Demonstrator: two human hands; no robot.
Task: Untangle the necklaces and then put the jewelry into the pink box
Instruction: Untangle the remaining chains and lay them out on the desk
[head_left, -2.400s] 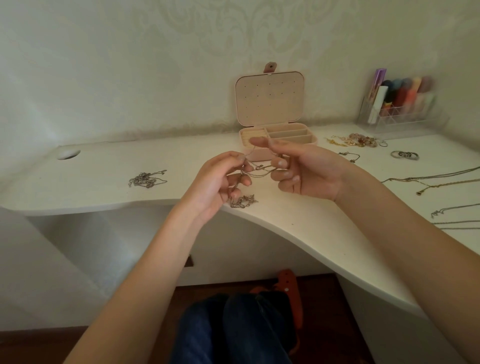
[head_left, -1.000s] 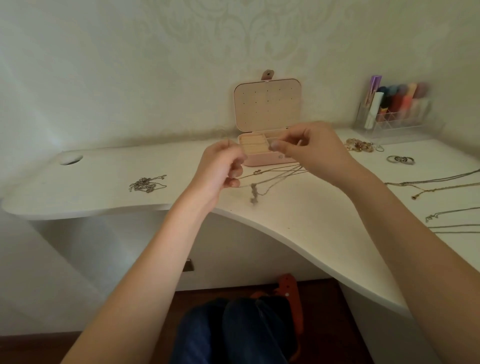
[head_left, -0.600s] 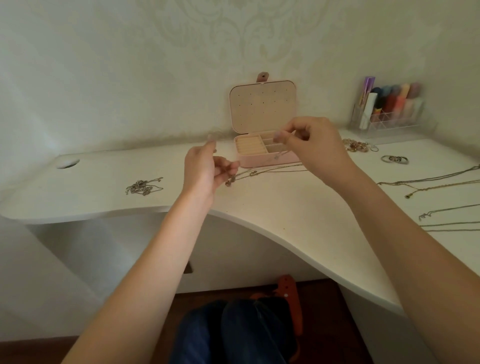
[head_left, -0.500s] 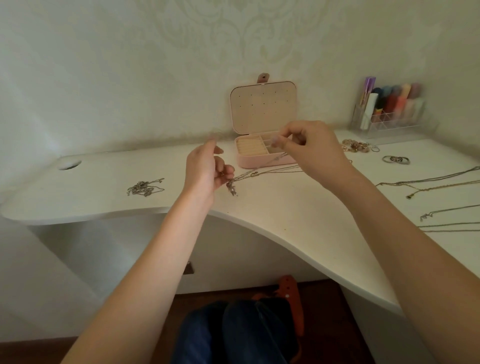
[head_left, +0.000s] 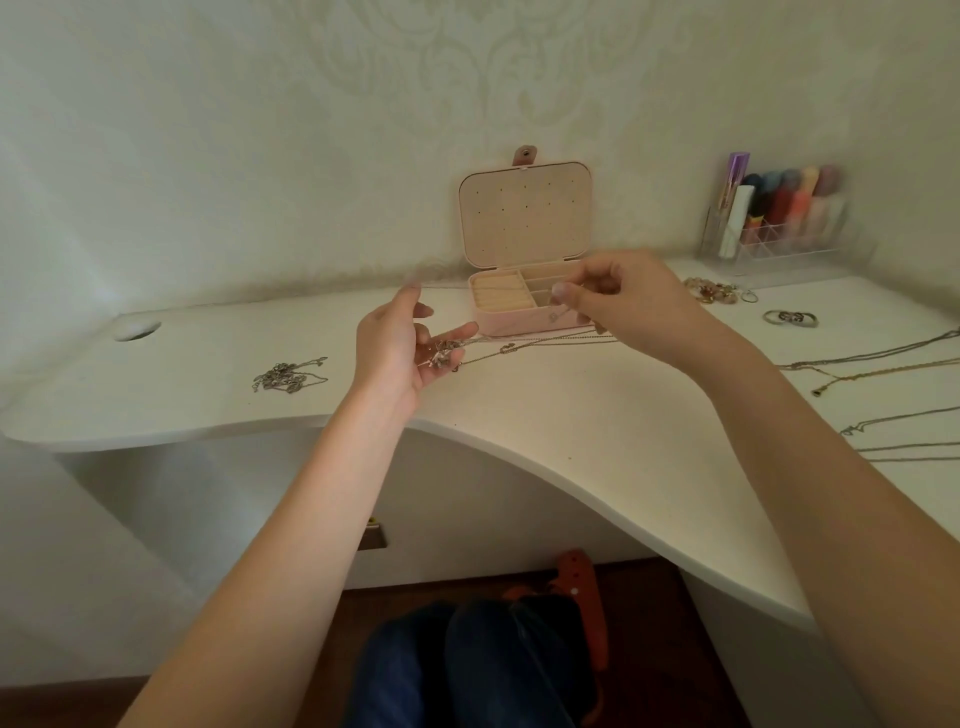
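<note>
Necklaces (head_left: 519, 345): thin chains stretched between both hands, just above bench, in front of pink box.
Bench (head_left: 597, 415): white, curved near edge.
Pink box (head_left: 524, 306): far centre, lid upright, compartments showing.
Clear organiser (head_left: 774, 223): far right, against wall.
Left hand (head_left: 400, 353): grip loosely spread, chain cluster resting against fingers.
Right hand (head_left: 618, 301): grip pinching chain end, near box front.
Straight chains (head_left: 872, 358): laid out far right.
Tangled chain heap (head_left: 285, 375): left, well apart from hands.
Rings (head_left: 789, 318): right of box.
</note>
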